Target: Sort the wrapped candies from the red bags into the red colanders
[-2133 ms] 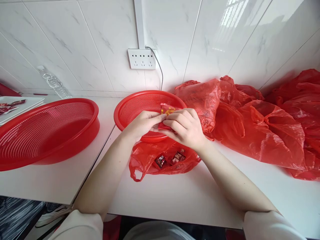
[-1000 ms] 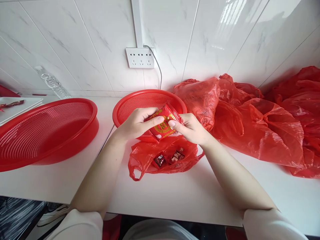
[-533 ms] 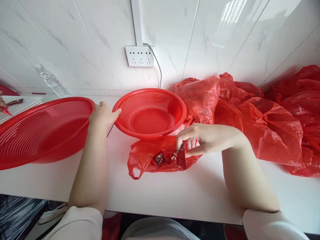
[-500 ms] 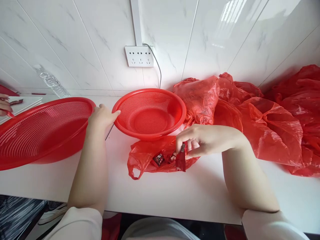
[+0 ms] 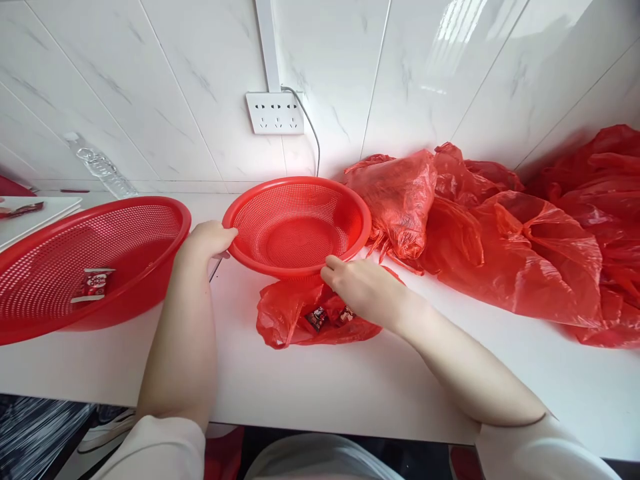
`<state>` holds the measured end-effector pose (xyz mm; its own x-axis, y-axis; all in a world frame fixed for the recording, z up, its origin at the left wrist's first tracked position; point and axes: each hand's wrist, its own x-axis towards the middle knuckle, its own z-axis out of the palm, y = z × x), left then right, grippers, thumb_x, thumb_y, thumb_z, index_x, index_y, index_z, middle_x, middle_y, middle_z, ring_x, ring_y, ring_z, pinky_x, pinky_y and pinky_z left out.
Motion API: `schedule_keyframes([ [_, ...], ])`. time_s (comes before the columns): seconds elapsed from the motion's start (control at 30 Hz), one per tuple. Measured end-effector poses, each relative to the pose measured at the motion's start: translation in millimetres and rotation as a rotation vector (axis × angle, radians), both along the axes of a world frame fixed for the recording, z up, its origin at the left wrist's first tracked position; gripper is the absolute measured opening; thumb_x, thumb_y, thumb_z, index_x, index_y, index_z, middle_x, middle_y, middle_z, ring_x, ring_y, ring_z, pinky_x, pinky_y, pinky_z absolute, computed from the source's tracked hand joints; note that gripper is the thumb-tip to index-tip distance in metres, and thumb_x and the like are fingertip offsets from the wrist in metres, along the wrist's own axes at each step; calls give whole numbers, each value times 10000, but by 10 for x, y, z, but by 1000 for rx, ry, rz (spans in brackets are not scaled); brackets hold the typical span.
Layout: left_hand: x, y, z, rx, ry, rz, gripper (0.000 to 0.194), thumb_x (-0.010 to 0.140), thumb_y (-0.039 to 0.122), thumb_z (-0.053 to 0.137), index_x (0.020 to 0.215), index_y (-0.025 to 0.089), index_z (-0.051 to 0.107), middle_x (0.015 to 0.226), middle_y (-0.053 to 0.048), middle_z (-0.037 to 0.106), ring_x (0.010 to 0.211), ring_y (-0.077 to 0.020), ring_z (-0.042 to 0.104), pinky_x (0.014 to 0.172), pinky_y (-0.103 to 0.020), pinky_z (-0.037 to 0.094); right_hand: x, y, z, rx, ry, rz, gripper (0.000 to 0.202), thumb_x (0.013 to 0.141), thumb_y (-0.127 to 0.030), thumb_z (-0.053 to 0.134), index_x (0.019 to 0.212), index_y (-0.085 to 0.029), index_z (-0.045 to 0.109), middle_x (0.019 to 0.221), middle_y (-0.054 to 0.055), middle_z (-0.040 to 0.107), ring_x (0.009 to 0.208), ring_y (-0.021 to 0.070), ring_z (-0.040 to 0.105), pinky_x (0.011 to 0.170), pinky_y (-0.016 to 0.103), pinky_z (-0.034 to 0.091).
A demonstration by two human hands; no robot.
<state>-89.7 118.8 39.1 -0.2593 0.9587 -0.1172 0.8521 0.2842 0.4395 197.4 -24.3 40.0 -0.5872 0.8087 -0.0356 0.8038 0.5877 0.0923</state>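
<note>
A round red mesh basket [image 5: 300, 240] stands against the wall in the middle of the counter. My left hand [image 5: 206, 241] is closed on its left rim, thumb on top and the other fingers mostly hidden. On the near right rim, my right hand [image 5: 357, 283] is closed with fingers curled over the edge; its palm side is hidden. Directly under that hand lies an opened red plastic bag [image 5: 280, 317], tucked against the basket's front. Inside it are a dark wrapped snack [image 5: 317, 319] and another small packet [image 5: 347, 315].
A larger red mesh basket [image 5: 150, 273] stands at the left with a red-and-white packet [image 5: 95, 283] in it. Behind it are a clear plastic bottle [image 5: 103, 163] and white sheets [image 5: 30, 223]. Several red plastic bags [image 5: 520, 247] pile up at the right. A socket panel [image 5: 275, 113] is on the wall.
My right hand has moved left to the middle basket's rim, and its red packet no longer shows. A packet now lies in the left basket. The other person's hand has withdrawn leftward.
</note>
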Motion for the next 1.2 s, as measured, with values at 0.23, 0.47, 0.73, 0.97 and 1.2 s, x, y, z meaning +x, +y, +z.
schedule_keyframes([
  [0.23, 161, -122, 144, 233, -30, -40, 181, 746, 372, 540, 706, 201, 584, 721, -70, 669, 601, -221, 624, 531, -326, 451, -121, -61, -96, -185, -21, -19, 274, 742, 58, 467, 745, -142, 654, 692, 73, 646, 630, 196, 615, 478, 278, 293],
  [0.47, 294, -268, 259, 555, 26, -118, 235, 784, 397, 541, 654, 214, 472, 646, -11, 558, 576, -159, 499, 496, -288, 355, -19, -96, 26, -381, 194, 123, 120, 814, -264, 647, 863, -155, 656, 847, 66, 677, 698, 182, 619, 511, 260, 337],
  [0.73, 546, -551, 445, 750, 125, -331, 251, 837, 360, 524, 665, 214, 414, 564, 29, 451, 509, -123, 398, 528, -290, 321, 102, 435, -361, -185, 610, 13, 289, 977, -243, 403, 1192, -183, 586, 1129, 100, 622, 927, 176, 621, 811, 301, 458],
  [0.97, 559, -612, 485, 693, 177, -306, 229, 845, 387, 502, 701, 216, 451, 600, 16, 500, 546, -138, 452, 549, -288, 352, 39, 757, -839, -345, 623, 135, 221, 933, -255, 499, 1045, -146, 654, 1044, 103, 667, 933, 183, 616, 876, 315, 462],
  [1.2, 448, -541, 480, 554, 154, -145, 197, 813, 372, 477, 736, 220, 574, 671, -19, 566, 644, -178, 525, 600, -309, 405, 90, 754, -764, -508, 888, -15, 260, 812, -75, 542, 1059, -144, 587, 999, 69, 690, 869, 128, 640, 788, 241, 480],
])
